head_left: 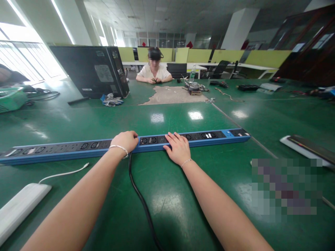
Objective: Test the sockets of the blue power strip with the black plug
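Observation:
A long blue power strip (154, 147) with a black socket face lies across the green table in front of me. My left hand (125, 142) is closed at its middle, fingers curled down over the socket face. From under those fingers a black power cord (138, 195) runs over the front edge toward me; its upper end is hidden by the hand. My right hand (179, 149) rests farther right on the strip, fingers stretched out flat over the sockets and thumb at the front edge.
A white power strip (24, 205) with a thin white cable lies at lower left. Farther back are a black computer case (90, 69), gloves (112, 100) and a green basket (12, 99). Another person (154, 69) sits across the table. A dark-and-white flat object (309, 148) lies right.

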A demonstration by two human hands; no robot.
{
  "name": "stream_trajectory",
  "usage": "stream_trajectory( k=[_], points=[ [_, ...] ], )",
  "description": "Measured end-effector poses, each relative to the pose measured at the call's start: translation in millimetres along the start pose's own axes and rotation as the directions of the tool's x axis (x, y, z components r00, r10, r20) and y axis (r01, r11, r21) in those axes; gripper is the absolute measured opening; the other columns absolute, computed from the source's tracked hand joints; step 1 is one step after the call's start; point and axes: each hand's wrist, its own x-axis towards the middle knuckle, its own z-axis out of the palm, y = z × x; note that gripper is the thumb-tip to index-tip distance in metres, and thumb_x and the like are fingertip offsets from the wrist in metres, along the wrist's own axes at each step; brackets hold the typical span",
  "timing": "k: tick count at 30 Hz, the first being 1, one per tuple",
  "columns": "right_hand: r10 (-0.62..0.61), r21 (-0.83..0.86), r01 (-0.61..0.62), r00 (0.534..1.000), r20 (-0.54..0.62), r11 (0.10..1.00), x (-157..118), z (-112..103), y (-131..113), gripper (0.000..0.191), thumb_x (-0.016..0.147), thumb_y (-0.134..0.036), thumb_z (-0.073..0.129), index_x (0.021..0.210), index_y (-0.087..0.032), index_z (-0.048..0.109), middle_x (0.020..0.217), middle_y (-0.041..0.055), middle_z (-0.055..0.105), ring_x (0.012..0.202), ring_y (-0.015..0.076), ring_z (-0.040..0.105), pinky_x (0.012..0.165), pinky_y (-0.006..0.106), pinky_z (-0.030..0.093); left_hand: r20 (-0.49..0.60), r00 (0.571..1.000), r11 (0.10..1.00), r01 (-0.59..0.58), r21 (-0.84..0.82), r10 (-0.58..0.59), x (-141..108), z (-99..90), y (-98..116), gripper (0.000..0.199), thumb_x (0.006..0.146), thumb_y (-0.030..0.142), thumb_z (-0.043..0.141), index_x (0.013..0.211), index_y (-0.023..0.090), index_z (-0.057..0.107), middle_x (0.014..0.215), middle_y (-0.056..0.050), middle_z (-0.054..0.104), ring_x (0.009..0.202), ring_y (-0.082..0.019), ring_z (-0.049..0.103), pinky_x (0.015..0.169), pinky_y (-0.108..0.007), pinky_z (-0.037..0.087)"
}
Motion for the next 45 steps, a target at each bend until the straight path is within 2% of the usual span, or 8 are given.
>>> stream_trajectory(
  k=[9,17,25,30,35,39,42,45],
  points=[
    [0.004,0.004,-0.004,1.0,0.006,1.0,1,0,-1,0.048,0.09,-0.045,0.044,0.132,-0.022,0.051,0.139,0.0034,0.049,0.13,0.023,0.035,0.105,0.04,0.023,-0.05,0.998,0.998,0.042,-0.049,-0.044,-15,9.4,0,0.045,0.082,0.043,0.035,0.114,0.025,0.062,0.104,-0.01,0.071,0.097,-0.026,0.065,0.082,-0.036,0.049],
    [0.039,0.0,-0.039,0.999,0.037,0.999,1,-2,-3,0.05,0.09,-0.046,0.043,0.133,-0.021,0.05,0.14,0.0036,0.047,0.132,0.0228,0.033,0.107,0.042,0.022,-0.024,0.999,0.996,0.033,-0.078,-0.035,-5,8.6,-2,0.039,0.079,0.039,0.042,0.108,0.026,0.065,0.106,-0.009,0.07,0.097,-0.026,0.064,0.082,-0.034,0.049],
    [0.166,-0.053,-0.164,0.986,0.026,0.985,1,1,-32,0.048,0.09,-0.055,0.039,0.132,-0.036,0.05,0.145,0.0052,0.04,0.134,0.0347,0.025,0.105,0.058,0.016,-0.064,0.995,0.997,0.07,-0.018,-0.071,-22,12.2,9,0.046,0.086,0.043,0.031,0.115,0.024,0.06,0.101,-0.014,0.07,0.093,-0.029,0.065,0.078,-0.04,0.049],
    [0.145,-0.038,-0.145,0.989,-0.003,0.989,-2,8,-34,0.047,0.09,-0.053,0.041,0.133,-0.035,0.048,0.144,0.0029,0.041,0.134,0.0298,0.027,0.107,0.056,0.014,-0.048,0.996,0.997,0.082,0.001,-0.082,-20,8.7,9,0.045,0.086,0.043,0.032,0.115,0.026,0.06,0.1,-0.013,0.07,0.092,-0.028,0.066,0.076,-0.038,0.049],
    [0.139,-0.026,-0.14,0.989,-0.041,0.99,-3,10,-30,0.046,0.09,-0.051,0.043,0.132,-0.033,0.05,0.142,0.003,0.044,0.132,0.0292,0.029,0.107,0.055,0.015,-0.057,0.997,0.998,0.059,-0.019,-0.06,-22,9.6,9,0.044,0.086,0.039,0.031,0.115,0.024,0.061,0.1,-0.013,0.071,0.093,-0.027,0.066,0.079,-0.037,0.049],
    [0.135,-0.028,-0.137,0.989,-0.051,0.99,-3,11,-31,0.046,0.09,-0.05,0.043,0.132,-0.033,0.051,0.142,0.0031,0.044,0.132,0.0293,0.03,0.107,0.055,0.015,-0.124,0.988,0.995,0.081,-0.062,-0.088,-27,-3.1,12,0.044,0.086,0.038,0.032,0.116,0.024,0.06,0.101,-0.011,0.071,0.095,-0.027,0.065,0.082,-0.038,0.048],
    [0.128,-0.025,-0.13,0.99,-0.065,0.991,-3,11,-31,0.045,0.09,-0.05,0.042,0.131,-0.033,0.052,0.141,0.0033,0.045,0.131,0.0296,0.031,0.107,0.055,0.015,-0.246,0.966,0.989,0.045,-0.143,-0.079,-28,-25.7,9,0.043,0.085,0.04,0.033,0.116,0.026,0.059,0.104,-0.008,0.07,0.097,-0.026,0.064,0.084,-0.037,0.047],
    [0.13,-0.022,-0.131,0.989,-0.067,0.991,-3,12,-30,0.046,0.09,-0.05,0.043,0.13,-0.032,0.052,0.141,0.0037,0.045,0.131,0.0298,0.032,0.107,0.055,0.016,-0.262,0.961,0.979,0.031,-0.202,-0.084,-29,-47.1,-5,0.039,0.083,0.043,0.039,0.112,0.026,0.06,0.104,-0.006,0.07,0.097,-0.025,0.063,0.084,-0.035,0.047]
  ],
)
